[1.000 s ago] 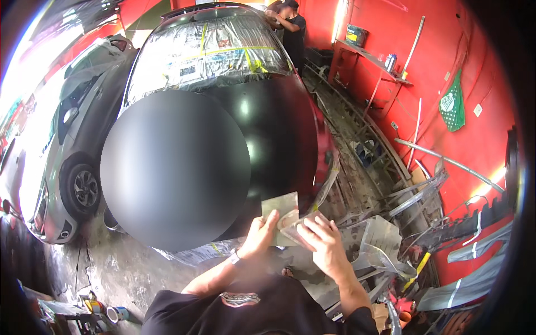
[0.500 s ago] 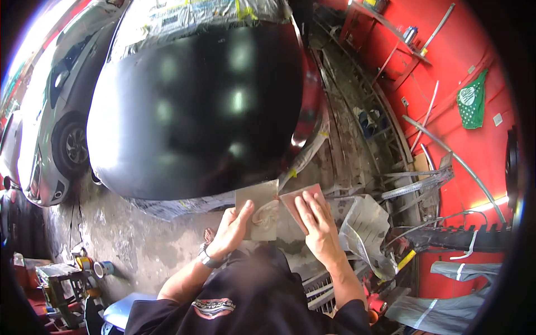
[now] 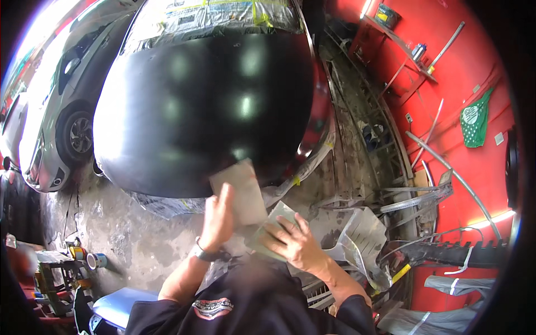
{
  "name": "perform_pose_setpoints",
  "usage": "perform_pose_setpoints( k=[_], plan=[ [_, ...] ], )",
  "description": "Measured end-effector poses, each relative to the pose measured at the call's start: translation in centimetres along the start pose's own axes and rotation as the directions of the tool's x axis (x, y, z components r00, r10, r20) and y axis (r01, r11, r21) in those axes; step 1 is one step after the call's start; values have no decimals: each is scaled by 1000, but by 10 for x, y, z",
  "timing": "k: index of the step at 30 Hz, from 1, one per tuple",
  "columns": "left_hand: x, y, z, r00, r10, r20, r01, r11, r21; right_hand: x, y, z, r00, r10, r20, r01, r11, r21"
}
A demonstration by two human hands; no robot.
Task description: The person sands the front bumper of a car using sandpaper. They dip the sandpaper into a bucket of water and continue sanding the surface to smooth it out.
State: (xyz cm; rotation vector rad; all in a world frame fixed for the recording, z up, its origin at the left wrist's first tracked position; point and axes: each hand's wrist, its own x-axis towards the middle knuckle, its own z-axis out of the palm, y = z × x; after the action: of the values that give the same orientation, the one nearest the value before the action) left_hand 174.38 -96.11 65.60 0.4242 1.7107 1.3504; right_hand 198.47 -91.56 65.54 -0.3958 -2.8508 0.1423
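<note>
My left hand (image 3: 216, 223) grips the edge of a flat, pale beige rectangular board (image 3: 243, 192), its thumb side along the left border. My right hand (image 3: 301, 245) holds a thin, grey-green squarish sheet (image 3: 283, 211) with the fingers spread across its face. The sheet's upper left part is close to the board's lower corner; I cannot tell if they touch. Both are in front of my body, at the near edge of a matte black car hood (image 3: 206, 106). In this view the board's top overlaps the hood.
Taped plastic (image 3: 223, 19) covers the windshield. A grey car (image 3: 61, 111) stands at the left. Lower left are a small cluttered stand (image 3: 53, 273) and a white can (image 3: 96, 261). Loose car parts (image 3: 363, 240) lie at right, before a red wall (image 3: 446, 61).
The board has tilted and moved up and left with my left hand. My right hand has moved left and down and turned its sheet, showing a grey-green face instead of pinkish.
</note>
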Motion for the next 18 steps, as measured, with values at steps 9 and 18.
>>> perform_pose_setpoints(
  k=[9,18],
  plan=[
    [-5,25,9,842,106,529,377,587,-717,63,-10,-61,753,180,-633,237,823,516],
    [-15,9,16,868,170,466,192,751,-632,40,26,-19,909,141,-392,-116,989,87]
  ],
)
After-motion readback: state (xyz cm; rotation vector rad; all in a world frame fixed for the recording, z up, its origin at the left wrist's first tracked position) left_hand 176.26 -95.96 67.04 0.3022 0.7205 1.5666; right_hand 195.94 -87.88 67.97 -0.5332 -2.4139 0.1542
